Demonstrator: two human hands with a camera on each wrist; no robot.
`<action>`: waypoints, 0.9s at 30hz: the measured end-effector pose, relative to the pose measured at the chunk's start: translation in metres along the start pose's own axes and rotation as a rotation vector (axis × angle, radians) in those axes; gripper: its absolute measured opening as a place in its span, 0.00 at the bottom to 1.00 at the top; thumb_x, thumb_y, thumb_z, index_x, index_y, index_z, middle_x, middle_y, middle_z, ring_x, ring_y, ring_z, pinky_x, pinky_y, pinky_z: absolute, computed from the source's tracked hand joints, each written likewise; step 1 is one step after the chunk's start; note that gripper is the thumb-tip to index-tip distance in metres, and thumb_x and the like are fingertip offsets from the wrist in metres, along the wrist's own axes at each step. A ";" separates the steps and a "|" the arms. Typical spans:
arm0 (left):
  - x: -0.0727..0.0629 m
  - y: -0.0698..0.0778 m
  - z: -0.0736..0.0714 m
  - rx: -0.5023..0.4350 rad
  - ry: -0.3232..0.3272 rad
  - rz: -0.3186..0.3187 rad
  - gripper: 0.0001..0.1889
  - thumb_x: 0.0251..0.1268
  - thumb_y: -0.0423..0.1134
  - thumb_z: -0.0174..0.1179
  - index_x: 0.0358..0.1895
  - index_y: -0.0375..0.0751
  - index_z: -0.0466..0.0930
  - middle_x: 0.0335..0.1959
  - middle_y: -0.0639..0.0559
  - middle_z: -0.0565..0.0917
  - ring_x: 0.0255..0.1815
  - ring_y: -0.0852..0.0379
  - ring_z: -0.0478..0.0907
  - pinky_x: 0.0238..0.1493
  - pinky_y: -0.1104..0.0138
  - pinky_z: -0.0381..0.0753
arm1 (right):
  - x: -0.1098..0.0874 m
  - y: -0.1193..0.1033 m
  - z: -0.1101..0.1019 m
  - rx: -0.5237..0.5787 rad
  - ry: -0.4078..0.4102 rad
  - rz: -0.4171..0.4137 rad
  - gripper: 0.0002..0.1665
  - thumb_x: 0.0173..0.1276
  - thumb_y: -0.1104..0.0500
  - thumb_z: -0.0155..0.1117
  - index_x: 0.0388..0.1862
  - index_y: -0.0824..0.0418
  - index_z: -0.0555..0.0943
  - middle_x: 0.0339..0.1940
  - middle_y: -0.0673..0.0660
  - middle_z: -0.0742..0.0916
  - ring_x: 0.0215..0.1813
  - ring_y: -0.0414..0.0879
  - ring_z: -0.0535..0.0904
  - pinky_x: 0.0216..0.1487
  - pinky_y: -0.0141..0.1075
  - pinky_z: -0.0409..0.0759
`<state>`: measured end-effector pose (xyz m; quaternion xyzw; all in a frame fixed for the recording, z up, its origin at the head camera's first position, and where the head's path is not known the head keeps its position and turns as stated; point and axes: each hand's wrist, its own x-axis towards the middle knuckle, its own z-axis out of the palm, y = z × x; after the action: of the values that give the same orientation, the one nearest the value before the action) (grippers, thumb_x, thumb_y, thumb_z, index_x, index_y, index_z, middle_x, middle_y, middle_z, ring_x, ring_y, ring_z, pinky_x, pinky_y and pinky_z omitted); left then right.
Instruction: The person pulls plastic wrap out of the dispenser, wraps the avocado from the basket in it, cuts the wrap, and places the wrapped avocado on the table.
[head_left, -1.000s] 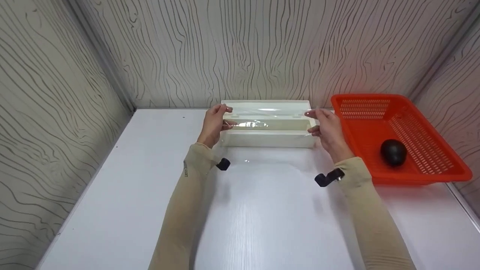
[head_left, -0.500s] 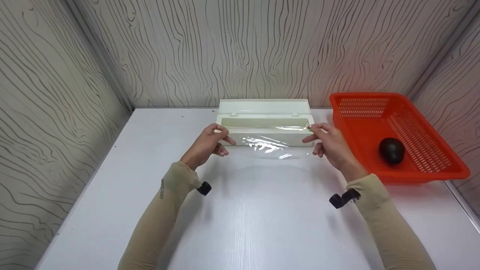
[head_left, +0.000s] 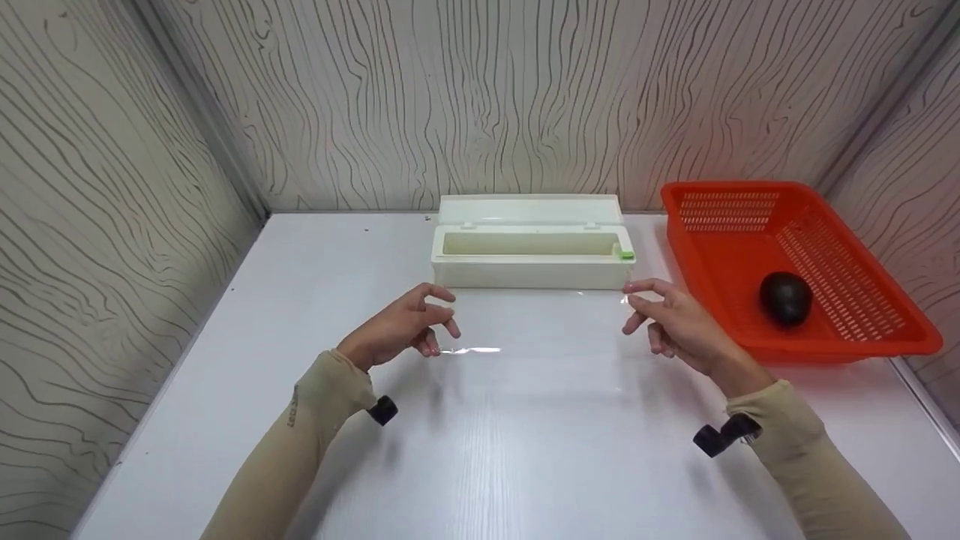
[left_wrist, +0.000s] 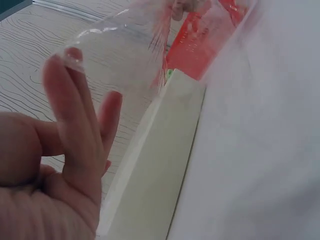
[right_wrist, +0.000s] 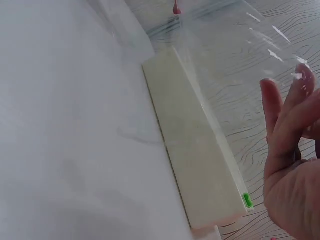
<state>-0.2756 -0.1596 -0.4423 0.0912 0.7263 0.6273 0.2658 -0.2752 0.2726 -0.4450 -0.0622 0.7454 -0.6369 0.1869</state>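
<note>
Holding film [head_left: 532, 322], you pinch its ends in left hand [head_left: 397, 326] and right hand [head_left: 686, 330], above the bench [head_left: 480, 472], nearer you than the open box [head_left: 534, 271]. Step looks like spreading a sheet; next calls for even tension. Long axis left–right, parallel to box; can't tell whether they connect.

The right hand [right_wrist: 292, 155] reaches in from the right edge, its fingers raised and the film [right_wrist: 230, 65] caught at a fingertip. That clear, glinting film spreads across the upper right. A whitish box [right_wrist: 192, 145] slants from upper centre to lower centre, a green piece [right_wrist: 247, 200] at its lower right corner. White desk [right_wrist: 70, 125] fills the left.
</note>
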 end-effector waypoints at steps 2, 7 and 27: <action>-0.003 -0.005 0.000 0.020 -0.026 -0.021 0.23 0.81 0.38 0.54 0.71 0.38 0.60 0.40 0.48 0.87 0.21 0.60 0.78 0.29 0.71 0.82 | -0.004 0.006 -0.001 -0.009 -0.039 0.014 0.21 0.82 0.49 0.58 0.66 0.56 0.69 0.33 0.52 0.89 0.16 0.37 0.75 0.19 0.23 0.73; -0.007 -0.021 0.002 0.098 -0.102 -0.101 0.23 0.78 0.36 0.57 0.70 0.38 0.63 0.43 0.46 0.88 0.21 0.59 0.80 0.30 0.69 0.87 | -0.010 0.025 -0.003 -0.056 -0.119 0.057 0.25 0.81 0.50 0.58 0.68 0.62 0.68 0.33 0.54 0.89 0.14 0.37 0.72 0.17 0.23 0.71; -0.005 -0.050 0.012 0.329 -0.159 -0.172 0.08 0.70 0.27 0.63 0.48 0.33 0.76 0.33 0.46 0.86 0.25 0.58 0.85 0.30 0.68 0.88 | -0.005 0.061 -0.005 -0.262 -0.193 0.103 0.18 0.79 0.57 0.61 0.51 0.73 0.78 0.29 0.54 0.89 0.15 0.36 0.76 0.18 0.25 0.73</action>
<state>-0.2554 -0.1611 -0.4898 0.1201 0.8008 0.4660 0.3566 -0.2635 0.2897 -0.5030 -0.1085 0.8030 -0.5148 0.2802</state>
